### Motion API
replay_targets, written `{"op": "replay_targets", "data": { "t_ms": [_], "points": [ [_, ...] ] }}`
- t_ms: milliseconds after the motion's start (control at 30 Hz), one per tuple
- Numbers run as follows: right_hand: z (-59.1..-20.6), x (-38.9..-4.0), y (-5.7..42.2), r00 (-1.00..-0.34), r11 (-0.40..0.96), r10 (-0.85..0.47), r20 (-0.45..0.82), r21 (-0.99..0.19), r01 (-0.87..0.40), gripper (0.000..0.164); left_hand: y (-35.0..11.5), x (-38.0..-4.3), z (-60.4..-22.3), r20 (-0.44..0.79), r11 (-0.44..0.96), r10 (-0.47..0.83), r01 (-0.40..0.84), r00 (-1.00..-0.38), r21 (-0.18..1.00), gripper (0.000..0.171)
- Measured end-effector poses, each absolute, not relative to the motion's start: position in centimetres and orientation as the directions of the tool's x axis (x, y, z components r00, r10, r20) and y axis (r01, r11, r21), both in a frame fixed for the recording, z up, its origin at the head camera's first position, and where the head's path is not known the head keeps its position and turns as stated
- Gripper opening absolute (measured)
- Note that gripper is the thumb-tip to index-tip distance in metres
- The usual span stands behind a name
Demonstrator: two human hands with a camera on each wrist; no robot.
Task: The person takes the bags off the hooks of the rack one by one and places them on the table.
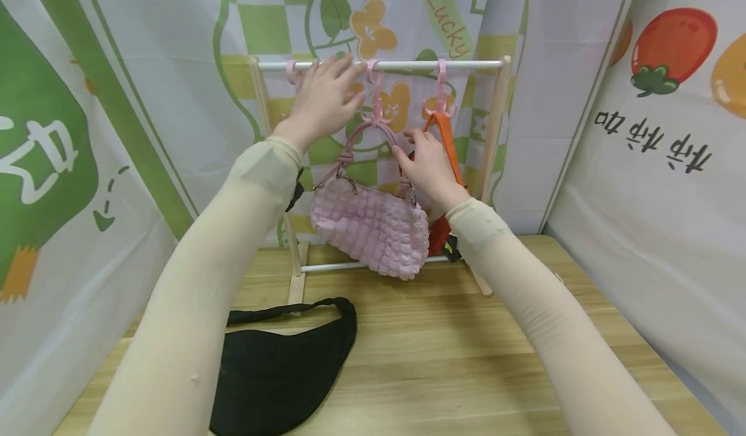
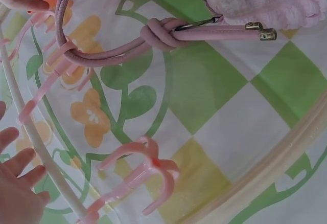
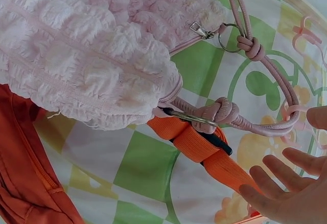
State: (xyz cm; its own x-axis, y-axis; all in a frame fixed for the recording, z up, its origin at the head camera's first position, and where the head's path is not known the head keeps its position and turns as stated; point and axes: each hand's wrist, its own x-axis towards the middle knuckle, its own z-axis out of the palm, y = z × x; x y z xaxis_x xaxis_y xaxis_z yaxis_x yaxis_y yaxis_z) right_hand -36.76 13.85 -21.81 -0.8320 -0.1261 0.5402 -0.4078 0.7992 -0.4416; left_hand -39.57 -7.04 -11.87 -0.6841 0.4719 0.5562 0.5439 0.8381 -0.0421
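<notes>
A pink puffy handbag [image 1: 373,225] hangs by its knotted handle [image 3: 278,83] from the middle pink hook [image 1: 377,102] on the rack's rod. My left hand [image 1: 326,96] is raised at the rod, its fingers spread and holding nothing; the left wrist view has this hand [image 2: 20,183] beside the rod. Near it hangs a bare pink hook [image 2: 148,168]. Beside the handle is my right hand [image 1: 430,164], with extended fingers [image 3: 286,183] apart from the handle in the right wrist view. Behind the handbag, an orange bag [image 3: 30,168] hangs by its strap [image 1: 445,141].
A black shoulder bag [image 1: 285,371] lies on the wooden table [image 1: 419,358] at the front left. The rack has a silver rod [image 1: 408,65] and wooden side posts [image 1: 495,125]. Printed fabric walls [image 1: 612,183] enclose the table's back and sides.
</notes>
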Motion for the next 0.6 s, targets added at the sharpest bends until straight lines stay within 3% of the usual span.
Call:
{"op": "replay_targets", "data": {
  "t_ms": [600],
  "points": [
    [-21.8, -36.9, 13.7, -0.831, 0.792, -0.125, 0.542, -0.449, -0.413, 0.052, -6.7, -39.4, -10.2, 0.499, 0.811, 0.536, 0.58, -0.681, -0.078, 0.05]
  ]
}}
